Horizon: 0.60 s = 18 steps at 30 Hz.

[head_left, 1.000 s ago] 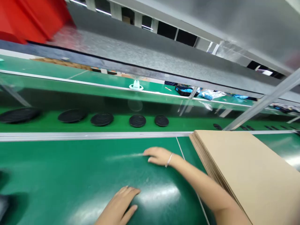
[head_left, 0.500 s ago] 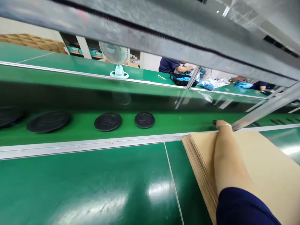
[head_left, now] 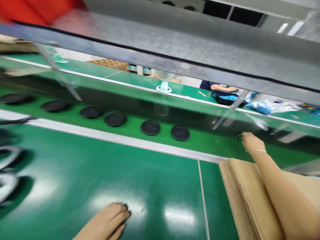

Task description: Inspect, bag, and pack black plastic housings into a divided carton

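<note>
Over the green belt, my right hand (head_left: 252,142) pinches a small thin black part (head_left: 239,136), its exact kind too small to make out. A bracelet circles that wrist, and the forearm crosses a stack of brown cardboard sheets (head_left: 250,186). Low in the view, my left hand (head_left: 106,220) is just above or on the green tabletop (head_left: 155,180), fingers curled together. Something dark shows at its fingertips, too blurred to name. Along the belt lie several round black discs, the closest to my right hand being this disc (head_left: 180,132).
A white metal rail (head_left: 125,141) divides tabletop from belt. Grey-and-black rings (head_left: 7,186) lie at the left. A grey metal beam (head_left: 175,50) spans above, with a blurred red thing (head_left: 42,11) on it. Across the belt are a fan (head_left: 164,87), a black tray (head_left: 225,99) and a co-worker's arm (head_left: 222,88).
The view has swung left, bringing more discs and the rings into sight. My left hand has come into view at the bottom. My right hand still reaches over the belt with a dark part.
</note>
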Each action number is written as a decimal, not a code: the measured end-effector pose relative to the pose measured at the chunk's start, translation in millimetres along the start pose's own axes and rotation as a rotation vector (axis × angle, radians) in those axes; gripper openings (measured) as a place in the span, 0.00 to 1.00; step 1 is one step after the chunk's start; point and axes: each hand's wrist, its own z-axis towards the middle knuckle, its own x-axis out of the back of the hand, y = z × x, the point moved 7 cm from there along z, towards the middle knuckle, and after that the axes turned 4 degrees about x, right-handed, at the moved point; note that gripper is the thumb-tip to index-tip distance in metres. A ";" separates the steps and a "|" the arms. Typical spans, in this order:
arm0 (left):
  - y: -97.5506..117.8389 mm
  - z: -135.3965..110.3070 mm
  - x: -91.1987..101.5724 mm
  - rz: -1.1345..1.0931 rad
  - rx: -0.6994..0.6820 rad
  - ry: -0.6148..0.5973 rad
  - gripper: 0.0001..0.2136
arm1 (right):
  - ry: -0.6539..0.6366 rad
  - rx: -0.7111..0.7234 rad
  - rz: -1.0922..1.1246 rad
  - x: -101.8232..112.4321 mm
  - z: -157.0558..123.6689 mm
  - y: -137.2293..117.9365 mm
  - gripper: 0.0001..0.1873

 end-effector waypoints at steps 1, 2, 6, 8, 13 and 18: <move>8.3 3.7 -1.3 0.017 -0.012 -0.063 0.12 | 0.007 0.108 -0.020 1.5 -6.9 -36.4 0.13; 14.1 6.5 -2.7 0.049 -0.004 -0.106 0.12 | 0.019 0.235 -0.032 -0.3 -18.9 -75.9 0.13; 22.8 12.0 -14.5 0.086 -0.073 -0.221 0.08 | 0.283 0.936 -0.061 -23.3 -127.0 -242.7 0.18; 13.0 14.4 -15.1 0.023 -0.059 -0.263 0.09 | 0.387 1.230 0.034 -35.5 -197.8 -309.5 0.22; -36.9 -2.1 58.2 -0.147 0.147 -0.089 0.09 | 0.419 1.314 0.150 -20.6 -289.4 -397.9 0.20; -147.7 -108.5 181.5 -0.211 0.861 0.464 0.07 | 0.050 1.068 0.503 -11.1 -272.6 -386.0 0.23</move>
